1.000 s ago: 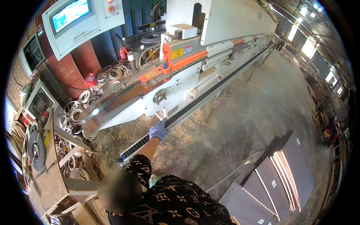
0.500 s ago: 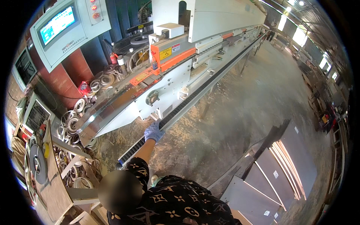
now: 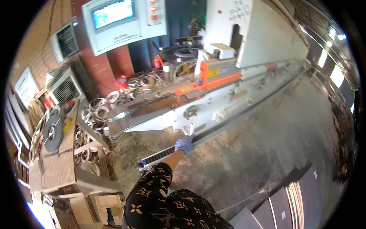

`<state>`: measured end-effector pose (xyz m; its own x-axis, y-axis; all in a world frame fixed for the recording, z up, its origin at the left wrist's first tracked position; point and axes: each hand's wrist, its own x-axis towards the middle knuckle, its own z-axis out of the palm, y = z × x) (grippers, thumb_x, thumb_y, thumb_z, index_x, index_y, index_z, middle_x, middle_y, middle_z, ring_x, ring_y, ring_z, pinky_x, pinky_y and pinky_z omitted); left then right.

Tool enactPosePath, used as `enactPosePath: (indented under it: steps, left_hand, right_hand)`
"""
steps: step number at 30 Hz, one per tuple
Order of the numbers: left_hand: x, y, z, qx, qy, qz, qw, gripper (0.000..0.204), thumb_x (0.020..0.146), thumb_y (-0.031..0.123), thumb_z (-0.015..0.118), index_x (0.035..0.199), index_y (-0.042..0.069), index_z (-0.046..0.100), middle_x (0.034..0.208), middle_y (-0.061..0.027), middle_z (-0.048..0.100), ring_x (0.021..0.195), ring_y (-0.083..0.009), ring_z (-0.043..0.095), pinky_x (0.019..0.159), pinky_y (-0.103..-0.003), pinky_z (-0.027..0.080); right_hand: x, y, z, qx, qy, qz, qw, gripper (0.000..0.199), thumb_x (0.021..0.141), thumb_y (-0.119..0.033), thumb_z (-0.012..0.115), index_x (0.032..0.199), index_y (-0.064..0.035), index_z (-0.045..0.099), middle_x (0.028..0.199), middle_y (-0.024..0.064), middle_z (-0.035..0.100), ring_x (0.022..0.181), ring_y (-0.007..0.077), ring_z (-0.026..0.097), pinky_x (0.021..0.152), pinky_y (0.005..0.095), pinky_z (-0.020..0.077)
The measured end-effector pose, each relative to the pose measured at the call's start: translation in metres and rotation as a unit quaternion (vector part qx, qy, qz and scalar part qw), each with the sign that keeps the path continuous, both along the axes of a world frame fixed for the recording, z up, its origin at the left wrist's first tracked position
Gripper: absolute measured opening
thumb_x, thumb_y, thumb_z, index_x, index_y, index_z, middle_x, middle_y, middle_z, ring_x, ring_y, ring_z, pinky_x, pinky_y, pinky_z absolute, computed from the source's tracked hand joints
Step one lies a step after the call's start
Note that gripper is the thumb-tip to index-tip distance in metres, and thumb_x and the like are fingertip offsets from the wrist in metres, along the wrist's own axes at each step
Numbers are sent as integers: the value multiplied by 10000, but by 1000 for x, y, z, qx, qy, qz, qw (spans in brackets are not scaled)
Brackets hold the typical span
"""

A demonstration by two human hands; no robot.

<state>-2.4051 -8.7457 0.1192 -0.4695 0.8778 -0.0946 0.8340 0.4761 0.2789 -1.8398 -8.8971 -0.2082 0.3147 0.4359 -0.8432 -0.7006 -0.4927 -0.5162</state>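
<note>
My left hand (image 3: 184, 145), in a pale blue-violet glove, lies over the near end of a long roller rail (image 3: 162, 154). Its fingers curl over the rail's edge, though motion blur softens their outline. The rail has dark rollers in a grey metal frame and runs along the front of a white edge-banding machine (image 3: 152, 123). Above the hand, a round dark knob (image 3: 190, 111) and a small white fitting (image 3: 219, 116) sit on the machine's side. My right hand is out of the picture.
A control panel (image 3: 156, 30) with a lit screen hangs above. Rolls of edge banding (image 3: 101, 112) are heaped behind a wooden bench (image 3: 57, 171) at left. Dark boards (image 3: 309, 198) lie on the floor at lower right. An orange guard (image 3: 223, 81) crosses the machine.
My view has swung left, so the machine, panel and bench appear farther right. My left hand stays on the rail. Less of the board stack shows.
</note>
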Motion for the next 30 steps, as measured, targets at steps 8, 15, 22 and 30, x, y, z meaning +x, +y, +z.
enactPosePath:
  steps: [8,15,22,30]
  left_hand:
    - [0,-5,12,-16,-28,15,999,693,823,449,637,1410,197,371,1285,-117,527,1123,-312,564,920,-423,485]
    - [-3,-11,11,-14,-19,20,1000,689,826,449,632,1412,200,367,1296,-121,524,1125,-317,563,923,-420,482]
    - [2,-3,4,6,-10,-4,1000,682,823,383,642,1414,187,364,1320,-126,521,1120,-315,580,937,-416,474]
    - [-3,-2,3,20,-5,31,999,751,761,394,700,1402,180,373,1288,-132,548,1123,-318,573,940,-421,464]
  right_hand:
    - [-23,35,19,-2,-11,43,999,518,914,-545,488,1223,-131,514,1021,51,600,793,246,586,611,393,492]
    - [-23,32,26,-9,-10,50,999,488,911,-538,496,1207,-150,523,992,37,605,759,232,587,580,385,485]
    - [6,-9,27,-6,-5,-17,1000,459,908,-531,505,1190,-170,531,963,23,610,726,219,588,549,378,478]
    - [10,-85,24,-16,23,-119,992,426,905,-524,514,1171,-192,541,930,8,615,687,204,589,514,369,470]
